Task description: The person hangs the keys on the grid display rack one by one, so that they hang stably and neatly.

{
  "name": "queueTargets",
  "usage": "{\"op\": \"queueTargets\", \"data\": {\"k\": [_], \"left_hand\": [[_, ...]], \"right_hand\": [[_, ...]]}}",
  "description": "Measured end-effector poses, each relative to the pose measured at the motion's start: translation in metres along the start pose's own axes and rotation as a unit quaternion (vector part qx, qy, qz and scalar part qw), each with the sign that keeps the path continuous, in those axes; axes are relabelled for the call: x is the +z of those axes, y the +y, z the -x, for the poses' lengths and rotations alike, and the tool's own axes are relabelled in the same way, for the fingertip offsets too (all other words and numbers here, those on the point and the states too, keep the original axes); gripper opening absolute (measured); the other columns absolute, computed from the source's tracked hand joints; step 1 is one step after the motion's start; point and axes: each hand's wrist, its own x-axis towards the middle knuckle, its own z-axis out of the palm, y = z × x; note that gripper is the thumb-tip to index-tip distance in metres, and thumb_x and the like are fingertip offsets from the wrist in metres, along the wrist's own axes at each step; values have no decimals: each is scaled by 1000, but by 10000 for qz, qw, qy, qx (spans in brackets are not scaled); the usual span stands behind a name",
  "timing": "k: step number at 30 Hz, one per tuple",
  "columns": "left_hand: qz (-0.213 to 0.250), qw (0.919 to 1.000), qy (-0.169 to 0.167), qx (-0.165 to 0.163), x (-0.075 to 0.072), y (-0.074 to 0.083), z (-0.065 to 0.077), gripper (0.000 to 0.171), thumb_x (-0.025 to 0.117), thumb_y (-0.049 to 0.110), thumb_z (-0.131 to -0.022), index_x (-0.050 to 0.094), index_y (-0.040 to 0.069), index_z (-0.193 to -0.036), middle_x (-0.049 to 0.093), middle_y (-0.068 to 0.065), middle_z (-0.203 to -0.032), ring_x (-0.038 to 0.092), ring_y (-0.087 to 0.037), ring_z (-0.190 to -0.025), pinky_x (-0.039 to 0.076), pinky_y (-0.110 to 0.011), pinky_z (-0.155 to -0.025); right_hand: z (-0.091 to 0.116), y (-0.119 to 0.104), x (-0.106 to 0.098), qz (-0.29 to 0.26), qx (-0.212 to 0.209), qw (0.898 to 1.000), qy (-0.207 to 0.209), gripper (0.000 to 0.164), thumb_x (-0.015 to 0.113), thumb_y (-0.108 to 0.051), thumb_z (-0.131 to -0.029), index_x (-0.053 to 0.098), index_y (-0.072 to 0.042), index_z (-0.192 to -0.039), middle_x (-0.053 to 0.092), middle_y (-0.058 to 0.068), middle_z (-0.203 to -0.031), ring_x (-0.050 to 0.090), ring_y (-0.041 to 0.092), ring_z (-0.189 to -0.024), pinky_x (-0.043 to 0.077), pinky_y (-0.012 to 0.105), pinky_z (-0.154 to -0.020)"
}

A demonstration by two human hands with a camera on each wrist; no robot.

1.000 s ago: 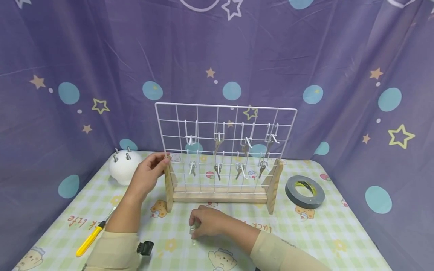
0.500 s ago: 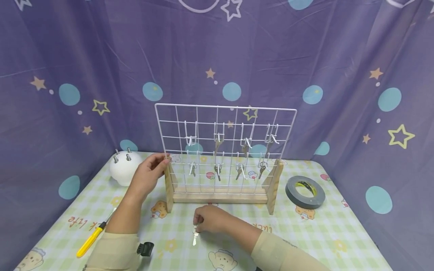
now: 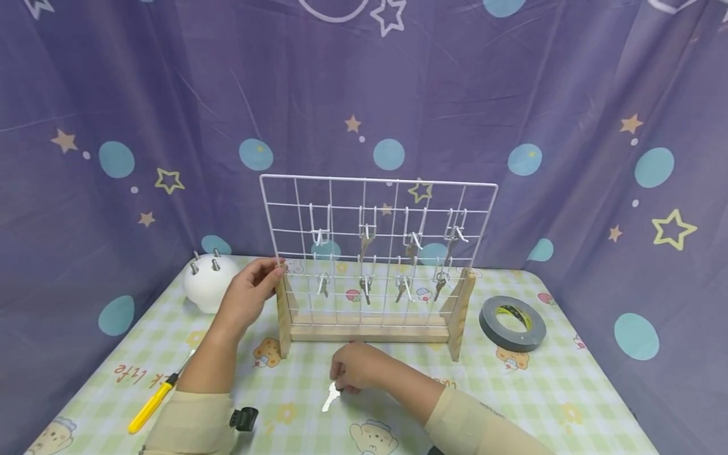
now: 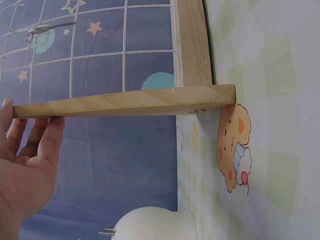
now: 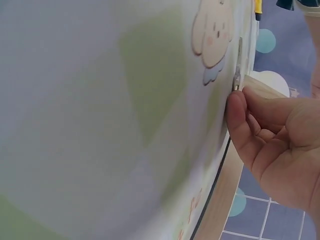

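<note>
A white wire grid rack [image 3: 379,179] stands upright between two wooden side posts. Several keys hang from its hooks; the upper left hook [image 3: 321,235] carries none. My left hand [image 3: 250,289] grips the top of the left wooden post [image 3: 282,316], and in the left wrist view its fingers [image 4: 52,135] bend against the post's edge. In front of the rack, low over the tablecloth, my right hand [image 3: 358,368] pinches a silver key [image 3: 330,397] at its head, the blade pointing down and left. In the right wrist view, thumb and forefinger meet on the key [image 5: 237,67].
A yellow-handled screwdriver [image 3: 152,403] lies beside my left forearm. Behind that arm sits a white rounded object [image 3: 206,285] with metal pegs on top. A roll of grey tape [image 3: 512,323] lies right of the rack. Purple curtains [image 3: 455,95] enclose the table.
My right hand has shifted slightly right with the key, which now shows more fully and tilts down-left. The left hand keeps its place on the post.
</note>
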Motion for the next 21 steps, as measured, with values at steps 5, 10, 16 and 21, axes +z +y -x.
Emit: {"op": "queueTargets", "data": {"k": [5,10,16,21], "left_hand": [[5,10000,13,22,0,-1,0,53,56,48,-97,56,10,-134,58,-10,-126,57,-8,-108,54,-16,-90],[24,10000,-27,5,0,-3,0,53,56,48,-97,56,10,-134,57,-10,-127,57,-9,-111,53,-16,-91],[51,10000,-47,51,0,-2,1,54,56,48,-98,55,8,-135,57,-11,-126,57,-9,-111,53,-16,-92],[5,10000,-44,72,-1,-1,1,53,55,48,-98,55,10,-135,58,-11,-128,57,-8,-111,53,-16,-92]], "right_hand": [[6,-3,-5,-53,-10,10000,23,6,71,-8,-86,72,-13,-90,65,-6,-69,62,7,-59,52,17,-55],[9,-3,-13,-457,-159,9988,100,7,71,-13,-89,67,-16,-84,63,-6,-71,63,9,-60,52,20,-55],[11,-1,-25,-695,-665,9952,188,10,70,-19,-92,64,-19,-84,64,-8,-73,63,9,-64,53,20,-55],[18,-8,-39,-1035,-749,9915,251,5,68,-16,-93,65,-17,-88,69,-1,-82,65,9,-69,57,23,-62]]}}
